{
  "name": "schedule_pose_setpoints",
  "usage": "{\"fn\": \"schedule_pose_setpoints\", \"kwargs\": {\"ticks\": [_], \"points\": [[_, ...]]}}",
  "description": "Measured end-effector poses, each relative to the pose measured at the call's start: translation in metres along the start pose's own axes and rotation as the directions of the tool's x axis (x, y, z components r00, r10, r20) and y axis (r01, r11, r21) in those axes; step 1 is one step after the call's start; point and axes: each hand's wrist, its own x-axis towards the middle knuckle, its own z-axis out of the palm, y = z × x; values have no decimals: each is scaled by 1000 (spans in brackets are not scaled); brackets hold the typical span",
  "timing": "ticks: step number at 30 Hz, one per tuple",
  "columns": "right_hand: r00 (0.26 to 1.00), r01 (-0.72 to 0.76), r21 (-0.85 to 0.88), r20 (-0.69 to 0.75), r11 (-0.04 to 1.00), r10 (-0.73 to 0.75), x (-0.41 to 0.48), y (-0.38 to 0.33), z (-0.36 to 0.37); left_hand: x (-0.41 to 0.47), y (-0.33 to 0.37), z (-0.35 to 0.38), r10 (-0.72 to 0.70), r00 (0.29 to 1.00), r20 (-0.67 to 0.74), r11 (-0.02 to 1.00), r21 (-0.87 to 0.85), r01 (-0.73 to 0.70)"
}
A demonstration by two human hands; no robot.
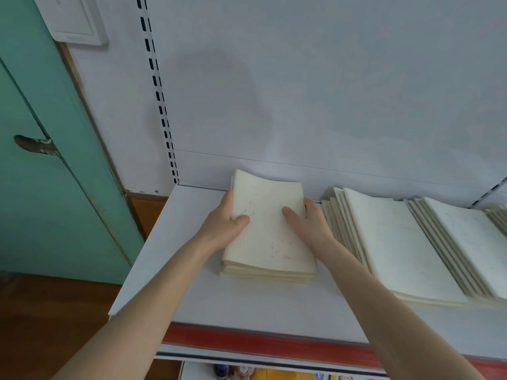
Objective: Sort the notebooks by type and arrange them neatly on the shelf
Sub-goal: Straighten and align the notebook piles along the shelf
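Note:
A stack of cream notebooks (270, 237) lies on the white shelf (192, 283), its top cover spotted and slightly curled at the far end. My left hand (225, 226) grips the stack's left edge, thumb on top. My right hand (310, 223) grips the right edge, thumb on the cover. To the right lies a fanned row of pale notebooks (389, 239), and beyond it a second fanned row (472, 242).
The shelf has a red front strip (274, 342) and a white back panel (301, 91) with a slotted upright (162, 105). A green door (41, 174) stands at the left over a brown floor. Coloured items show on a lower shelf (274, 375).

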Motion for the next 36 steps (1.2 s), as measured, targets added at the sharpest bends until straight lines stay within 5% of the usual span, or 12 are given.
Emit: {"fn": "schedule_pose_setpoints", "kwargs": {"ticks": [6,16,23,36], "points": [[996,-64,138,72,988,54,9,-3,-5,16,9,-3,-37,999,-3,999,-29,37],[999,-22,18,50,1000,21,18,-3,-3,26,7,-3,-51,999,15,997,-50,52],[998,-44,175,57,984,34,31,-4,1,33,12,-3,-20,999,34,999,-31,22],[998,-55,190,47,980,46,29,-7,-1,36,7,0,-3,1000,-25,998,-70,1]]}}
